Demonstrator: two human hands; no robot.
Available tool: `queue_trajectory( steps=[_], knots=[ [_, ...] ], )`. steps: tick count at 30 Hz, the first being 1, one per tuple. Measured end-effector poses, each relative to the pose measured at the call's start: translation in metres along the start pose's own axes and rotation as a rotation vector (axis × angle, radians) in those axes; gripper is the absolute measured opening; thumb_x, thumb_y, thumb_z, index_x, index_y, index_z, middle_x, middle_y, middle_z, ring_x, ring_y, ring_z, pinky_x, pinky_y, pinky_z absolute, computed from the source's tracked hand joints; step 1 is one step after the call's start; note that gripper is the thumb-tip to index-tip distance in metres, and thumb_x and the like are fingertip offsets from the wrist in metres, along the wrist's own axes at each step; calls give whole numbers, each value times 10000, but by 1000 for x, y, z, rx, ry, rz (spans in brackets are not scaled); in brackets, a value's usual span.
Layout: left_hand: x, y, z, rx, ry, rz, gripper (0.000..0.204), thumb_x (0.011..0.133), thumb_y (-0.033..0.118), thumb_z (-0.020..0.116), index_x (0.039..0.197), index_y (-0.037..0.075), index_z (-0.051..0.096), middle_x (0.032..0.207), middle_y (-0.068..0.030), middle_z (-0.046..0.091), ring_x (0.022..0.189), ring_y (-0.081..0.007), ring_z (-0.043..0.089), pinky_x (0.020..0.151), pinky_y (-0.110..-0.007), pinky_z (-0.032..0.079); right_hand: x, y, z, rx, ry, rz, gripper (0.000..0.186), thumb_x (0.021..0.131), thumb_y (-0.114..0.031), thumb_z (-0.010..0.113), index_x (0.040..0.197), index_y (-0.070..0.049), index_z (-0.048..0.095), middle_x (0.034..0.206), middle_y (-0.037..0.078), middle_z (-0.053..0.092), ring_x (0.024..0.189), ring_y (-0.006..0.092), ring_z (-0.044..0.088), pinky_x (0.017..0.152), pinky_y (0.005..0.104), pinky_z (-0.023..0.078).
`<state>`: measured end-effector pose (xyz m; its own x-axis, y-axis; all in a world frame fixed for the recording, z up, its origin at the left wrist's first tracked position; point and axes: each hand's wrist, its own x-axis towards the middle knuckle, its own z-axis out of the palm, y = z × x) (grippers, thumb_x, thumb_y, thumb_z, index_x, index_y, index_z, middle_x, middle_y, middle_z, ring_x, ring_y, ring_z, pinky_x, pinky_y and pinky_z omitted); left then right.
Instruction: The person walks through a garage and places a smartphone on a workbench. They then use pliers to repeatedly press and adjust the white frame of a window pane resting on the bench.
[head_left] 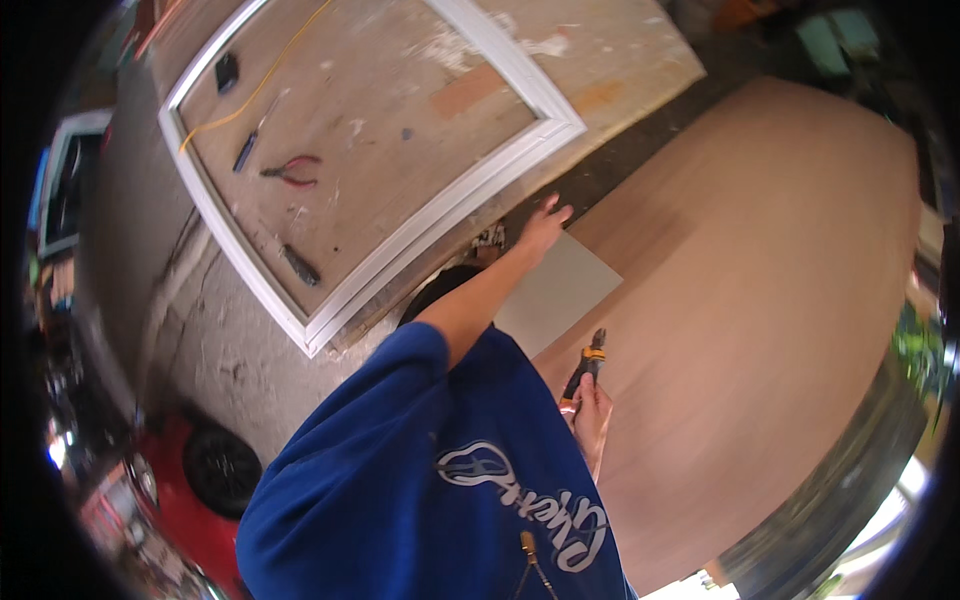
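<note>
My right hand [592, 415] is closed around pliers [590, 362] with black and orange handles, their jaws pointing away from me. A flat pale grey square sheet [562, 290] lies beneath my left forearm, on the near edge of a large brown board. At the sheet's far corner, my left hand [543, 228] reaches out with its fingers apart; nothing shows between them. I cannot tell whether the hand touches the sheet.
A white window frame [440, 195] lies on a worn worktable [640, 60] to the left. Inside it are red-handled pliers [292, 172], a blue screwdriver [245, 150], a dark-handled tool [298, 265] and a yellow cord [262, 88]. The brown board [760, 270] spreads right. A red car [190, 490] stands lower left.
</note>
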<state>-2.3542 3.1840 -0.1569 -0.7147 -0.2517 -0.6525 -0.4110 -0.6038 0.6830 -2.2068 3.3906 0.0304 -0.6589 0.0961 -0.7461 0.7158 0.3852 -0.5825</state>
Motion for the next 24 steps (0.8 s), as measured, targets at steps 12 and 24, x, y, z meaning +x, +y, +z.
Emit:
queue_trajectory(
  steps=[12, 24],
  knots=[
    [-55, 39, -30, 359, -139, 46, 443, 856, 370, 606, 1163, 53, 577, 1144, -155, 588, 1066, -243, 550, 906, -344, 422, 84, -117, 7, -46, -162, -176, 351, 969, -293, 461, 712, -55, 475, 842, 70, 572, 663, 100, 481, 622, 260, 465],
    [-248, 70, -164, 557, 323, 458, 299, 792, 205, 690, 616, 7, 551, 549, -73, 505, 495, -147, 471, 470, -301, 363, 41, -84, 83, -65, -442, -312, 419, 965, -343, 453, 662, -54, 476, 981, 187, 624, 874, 215, 602, 582, 270, 465]
  ],
)
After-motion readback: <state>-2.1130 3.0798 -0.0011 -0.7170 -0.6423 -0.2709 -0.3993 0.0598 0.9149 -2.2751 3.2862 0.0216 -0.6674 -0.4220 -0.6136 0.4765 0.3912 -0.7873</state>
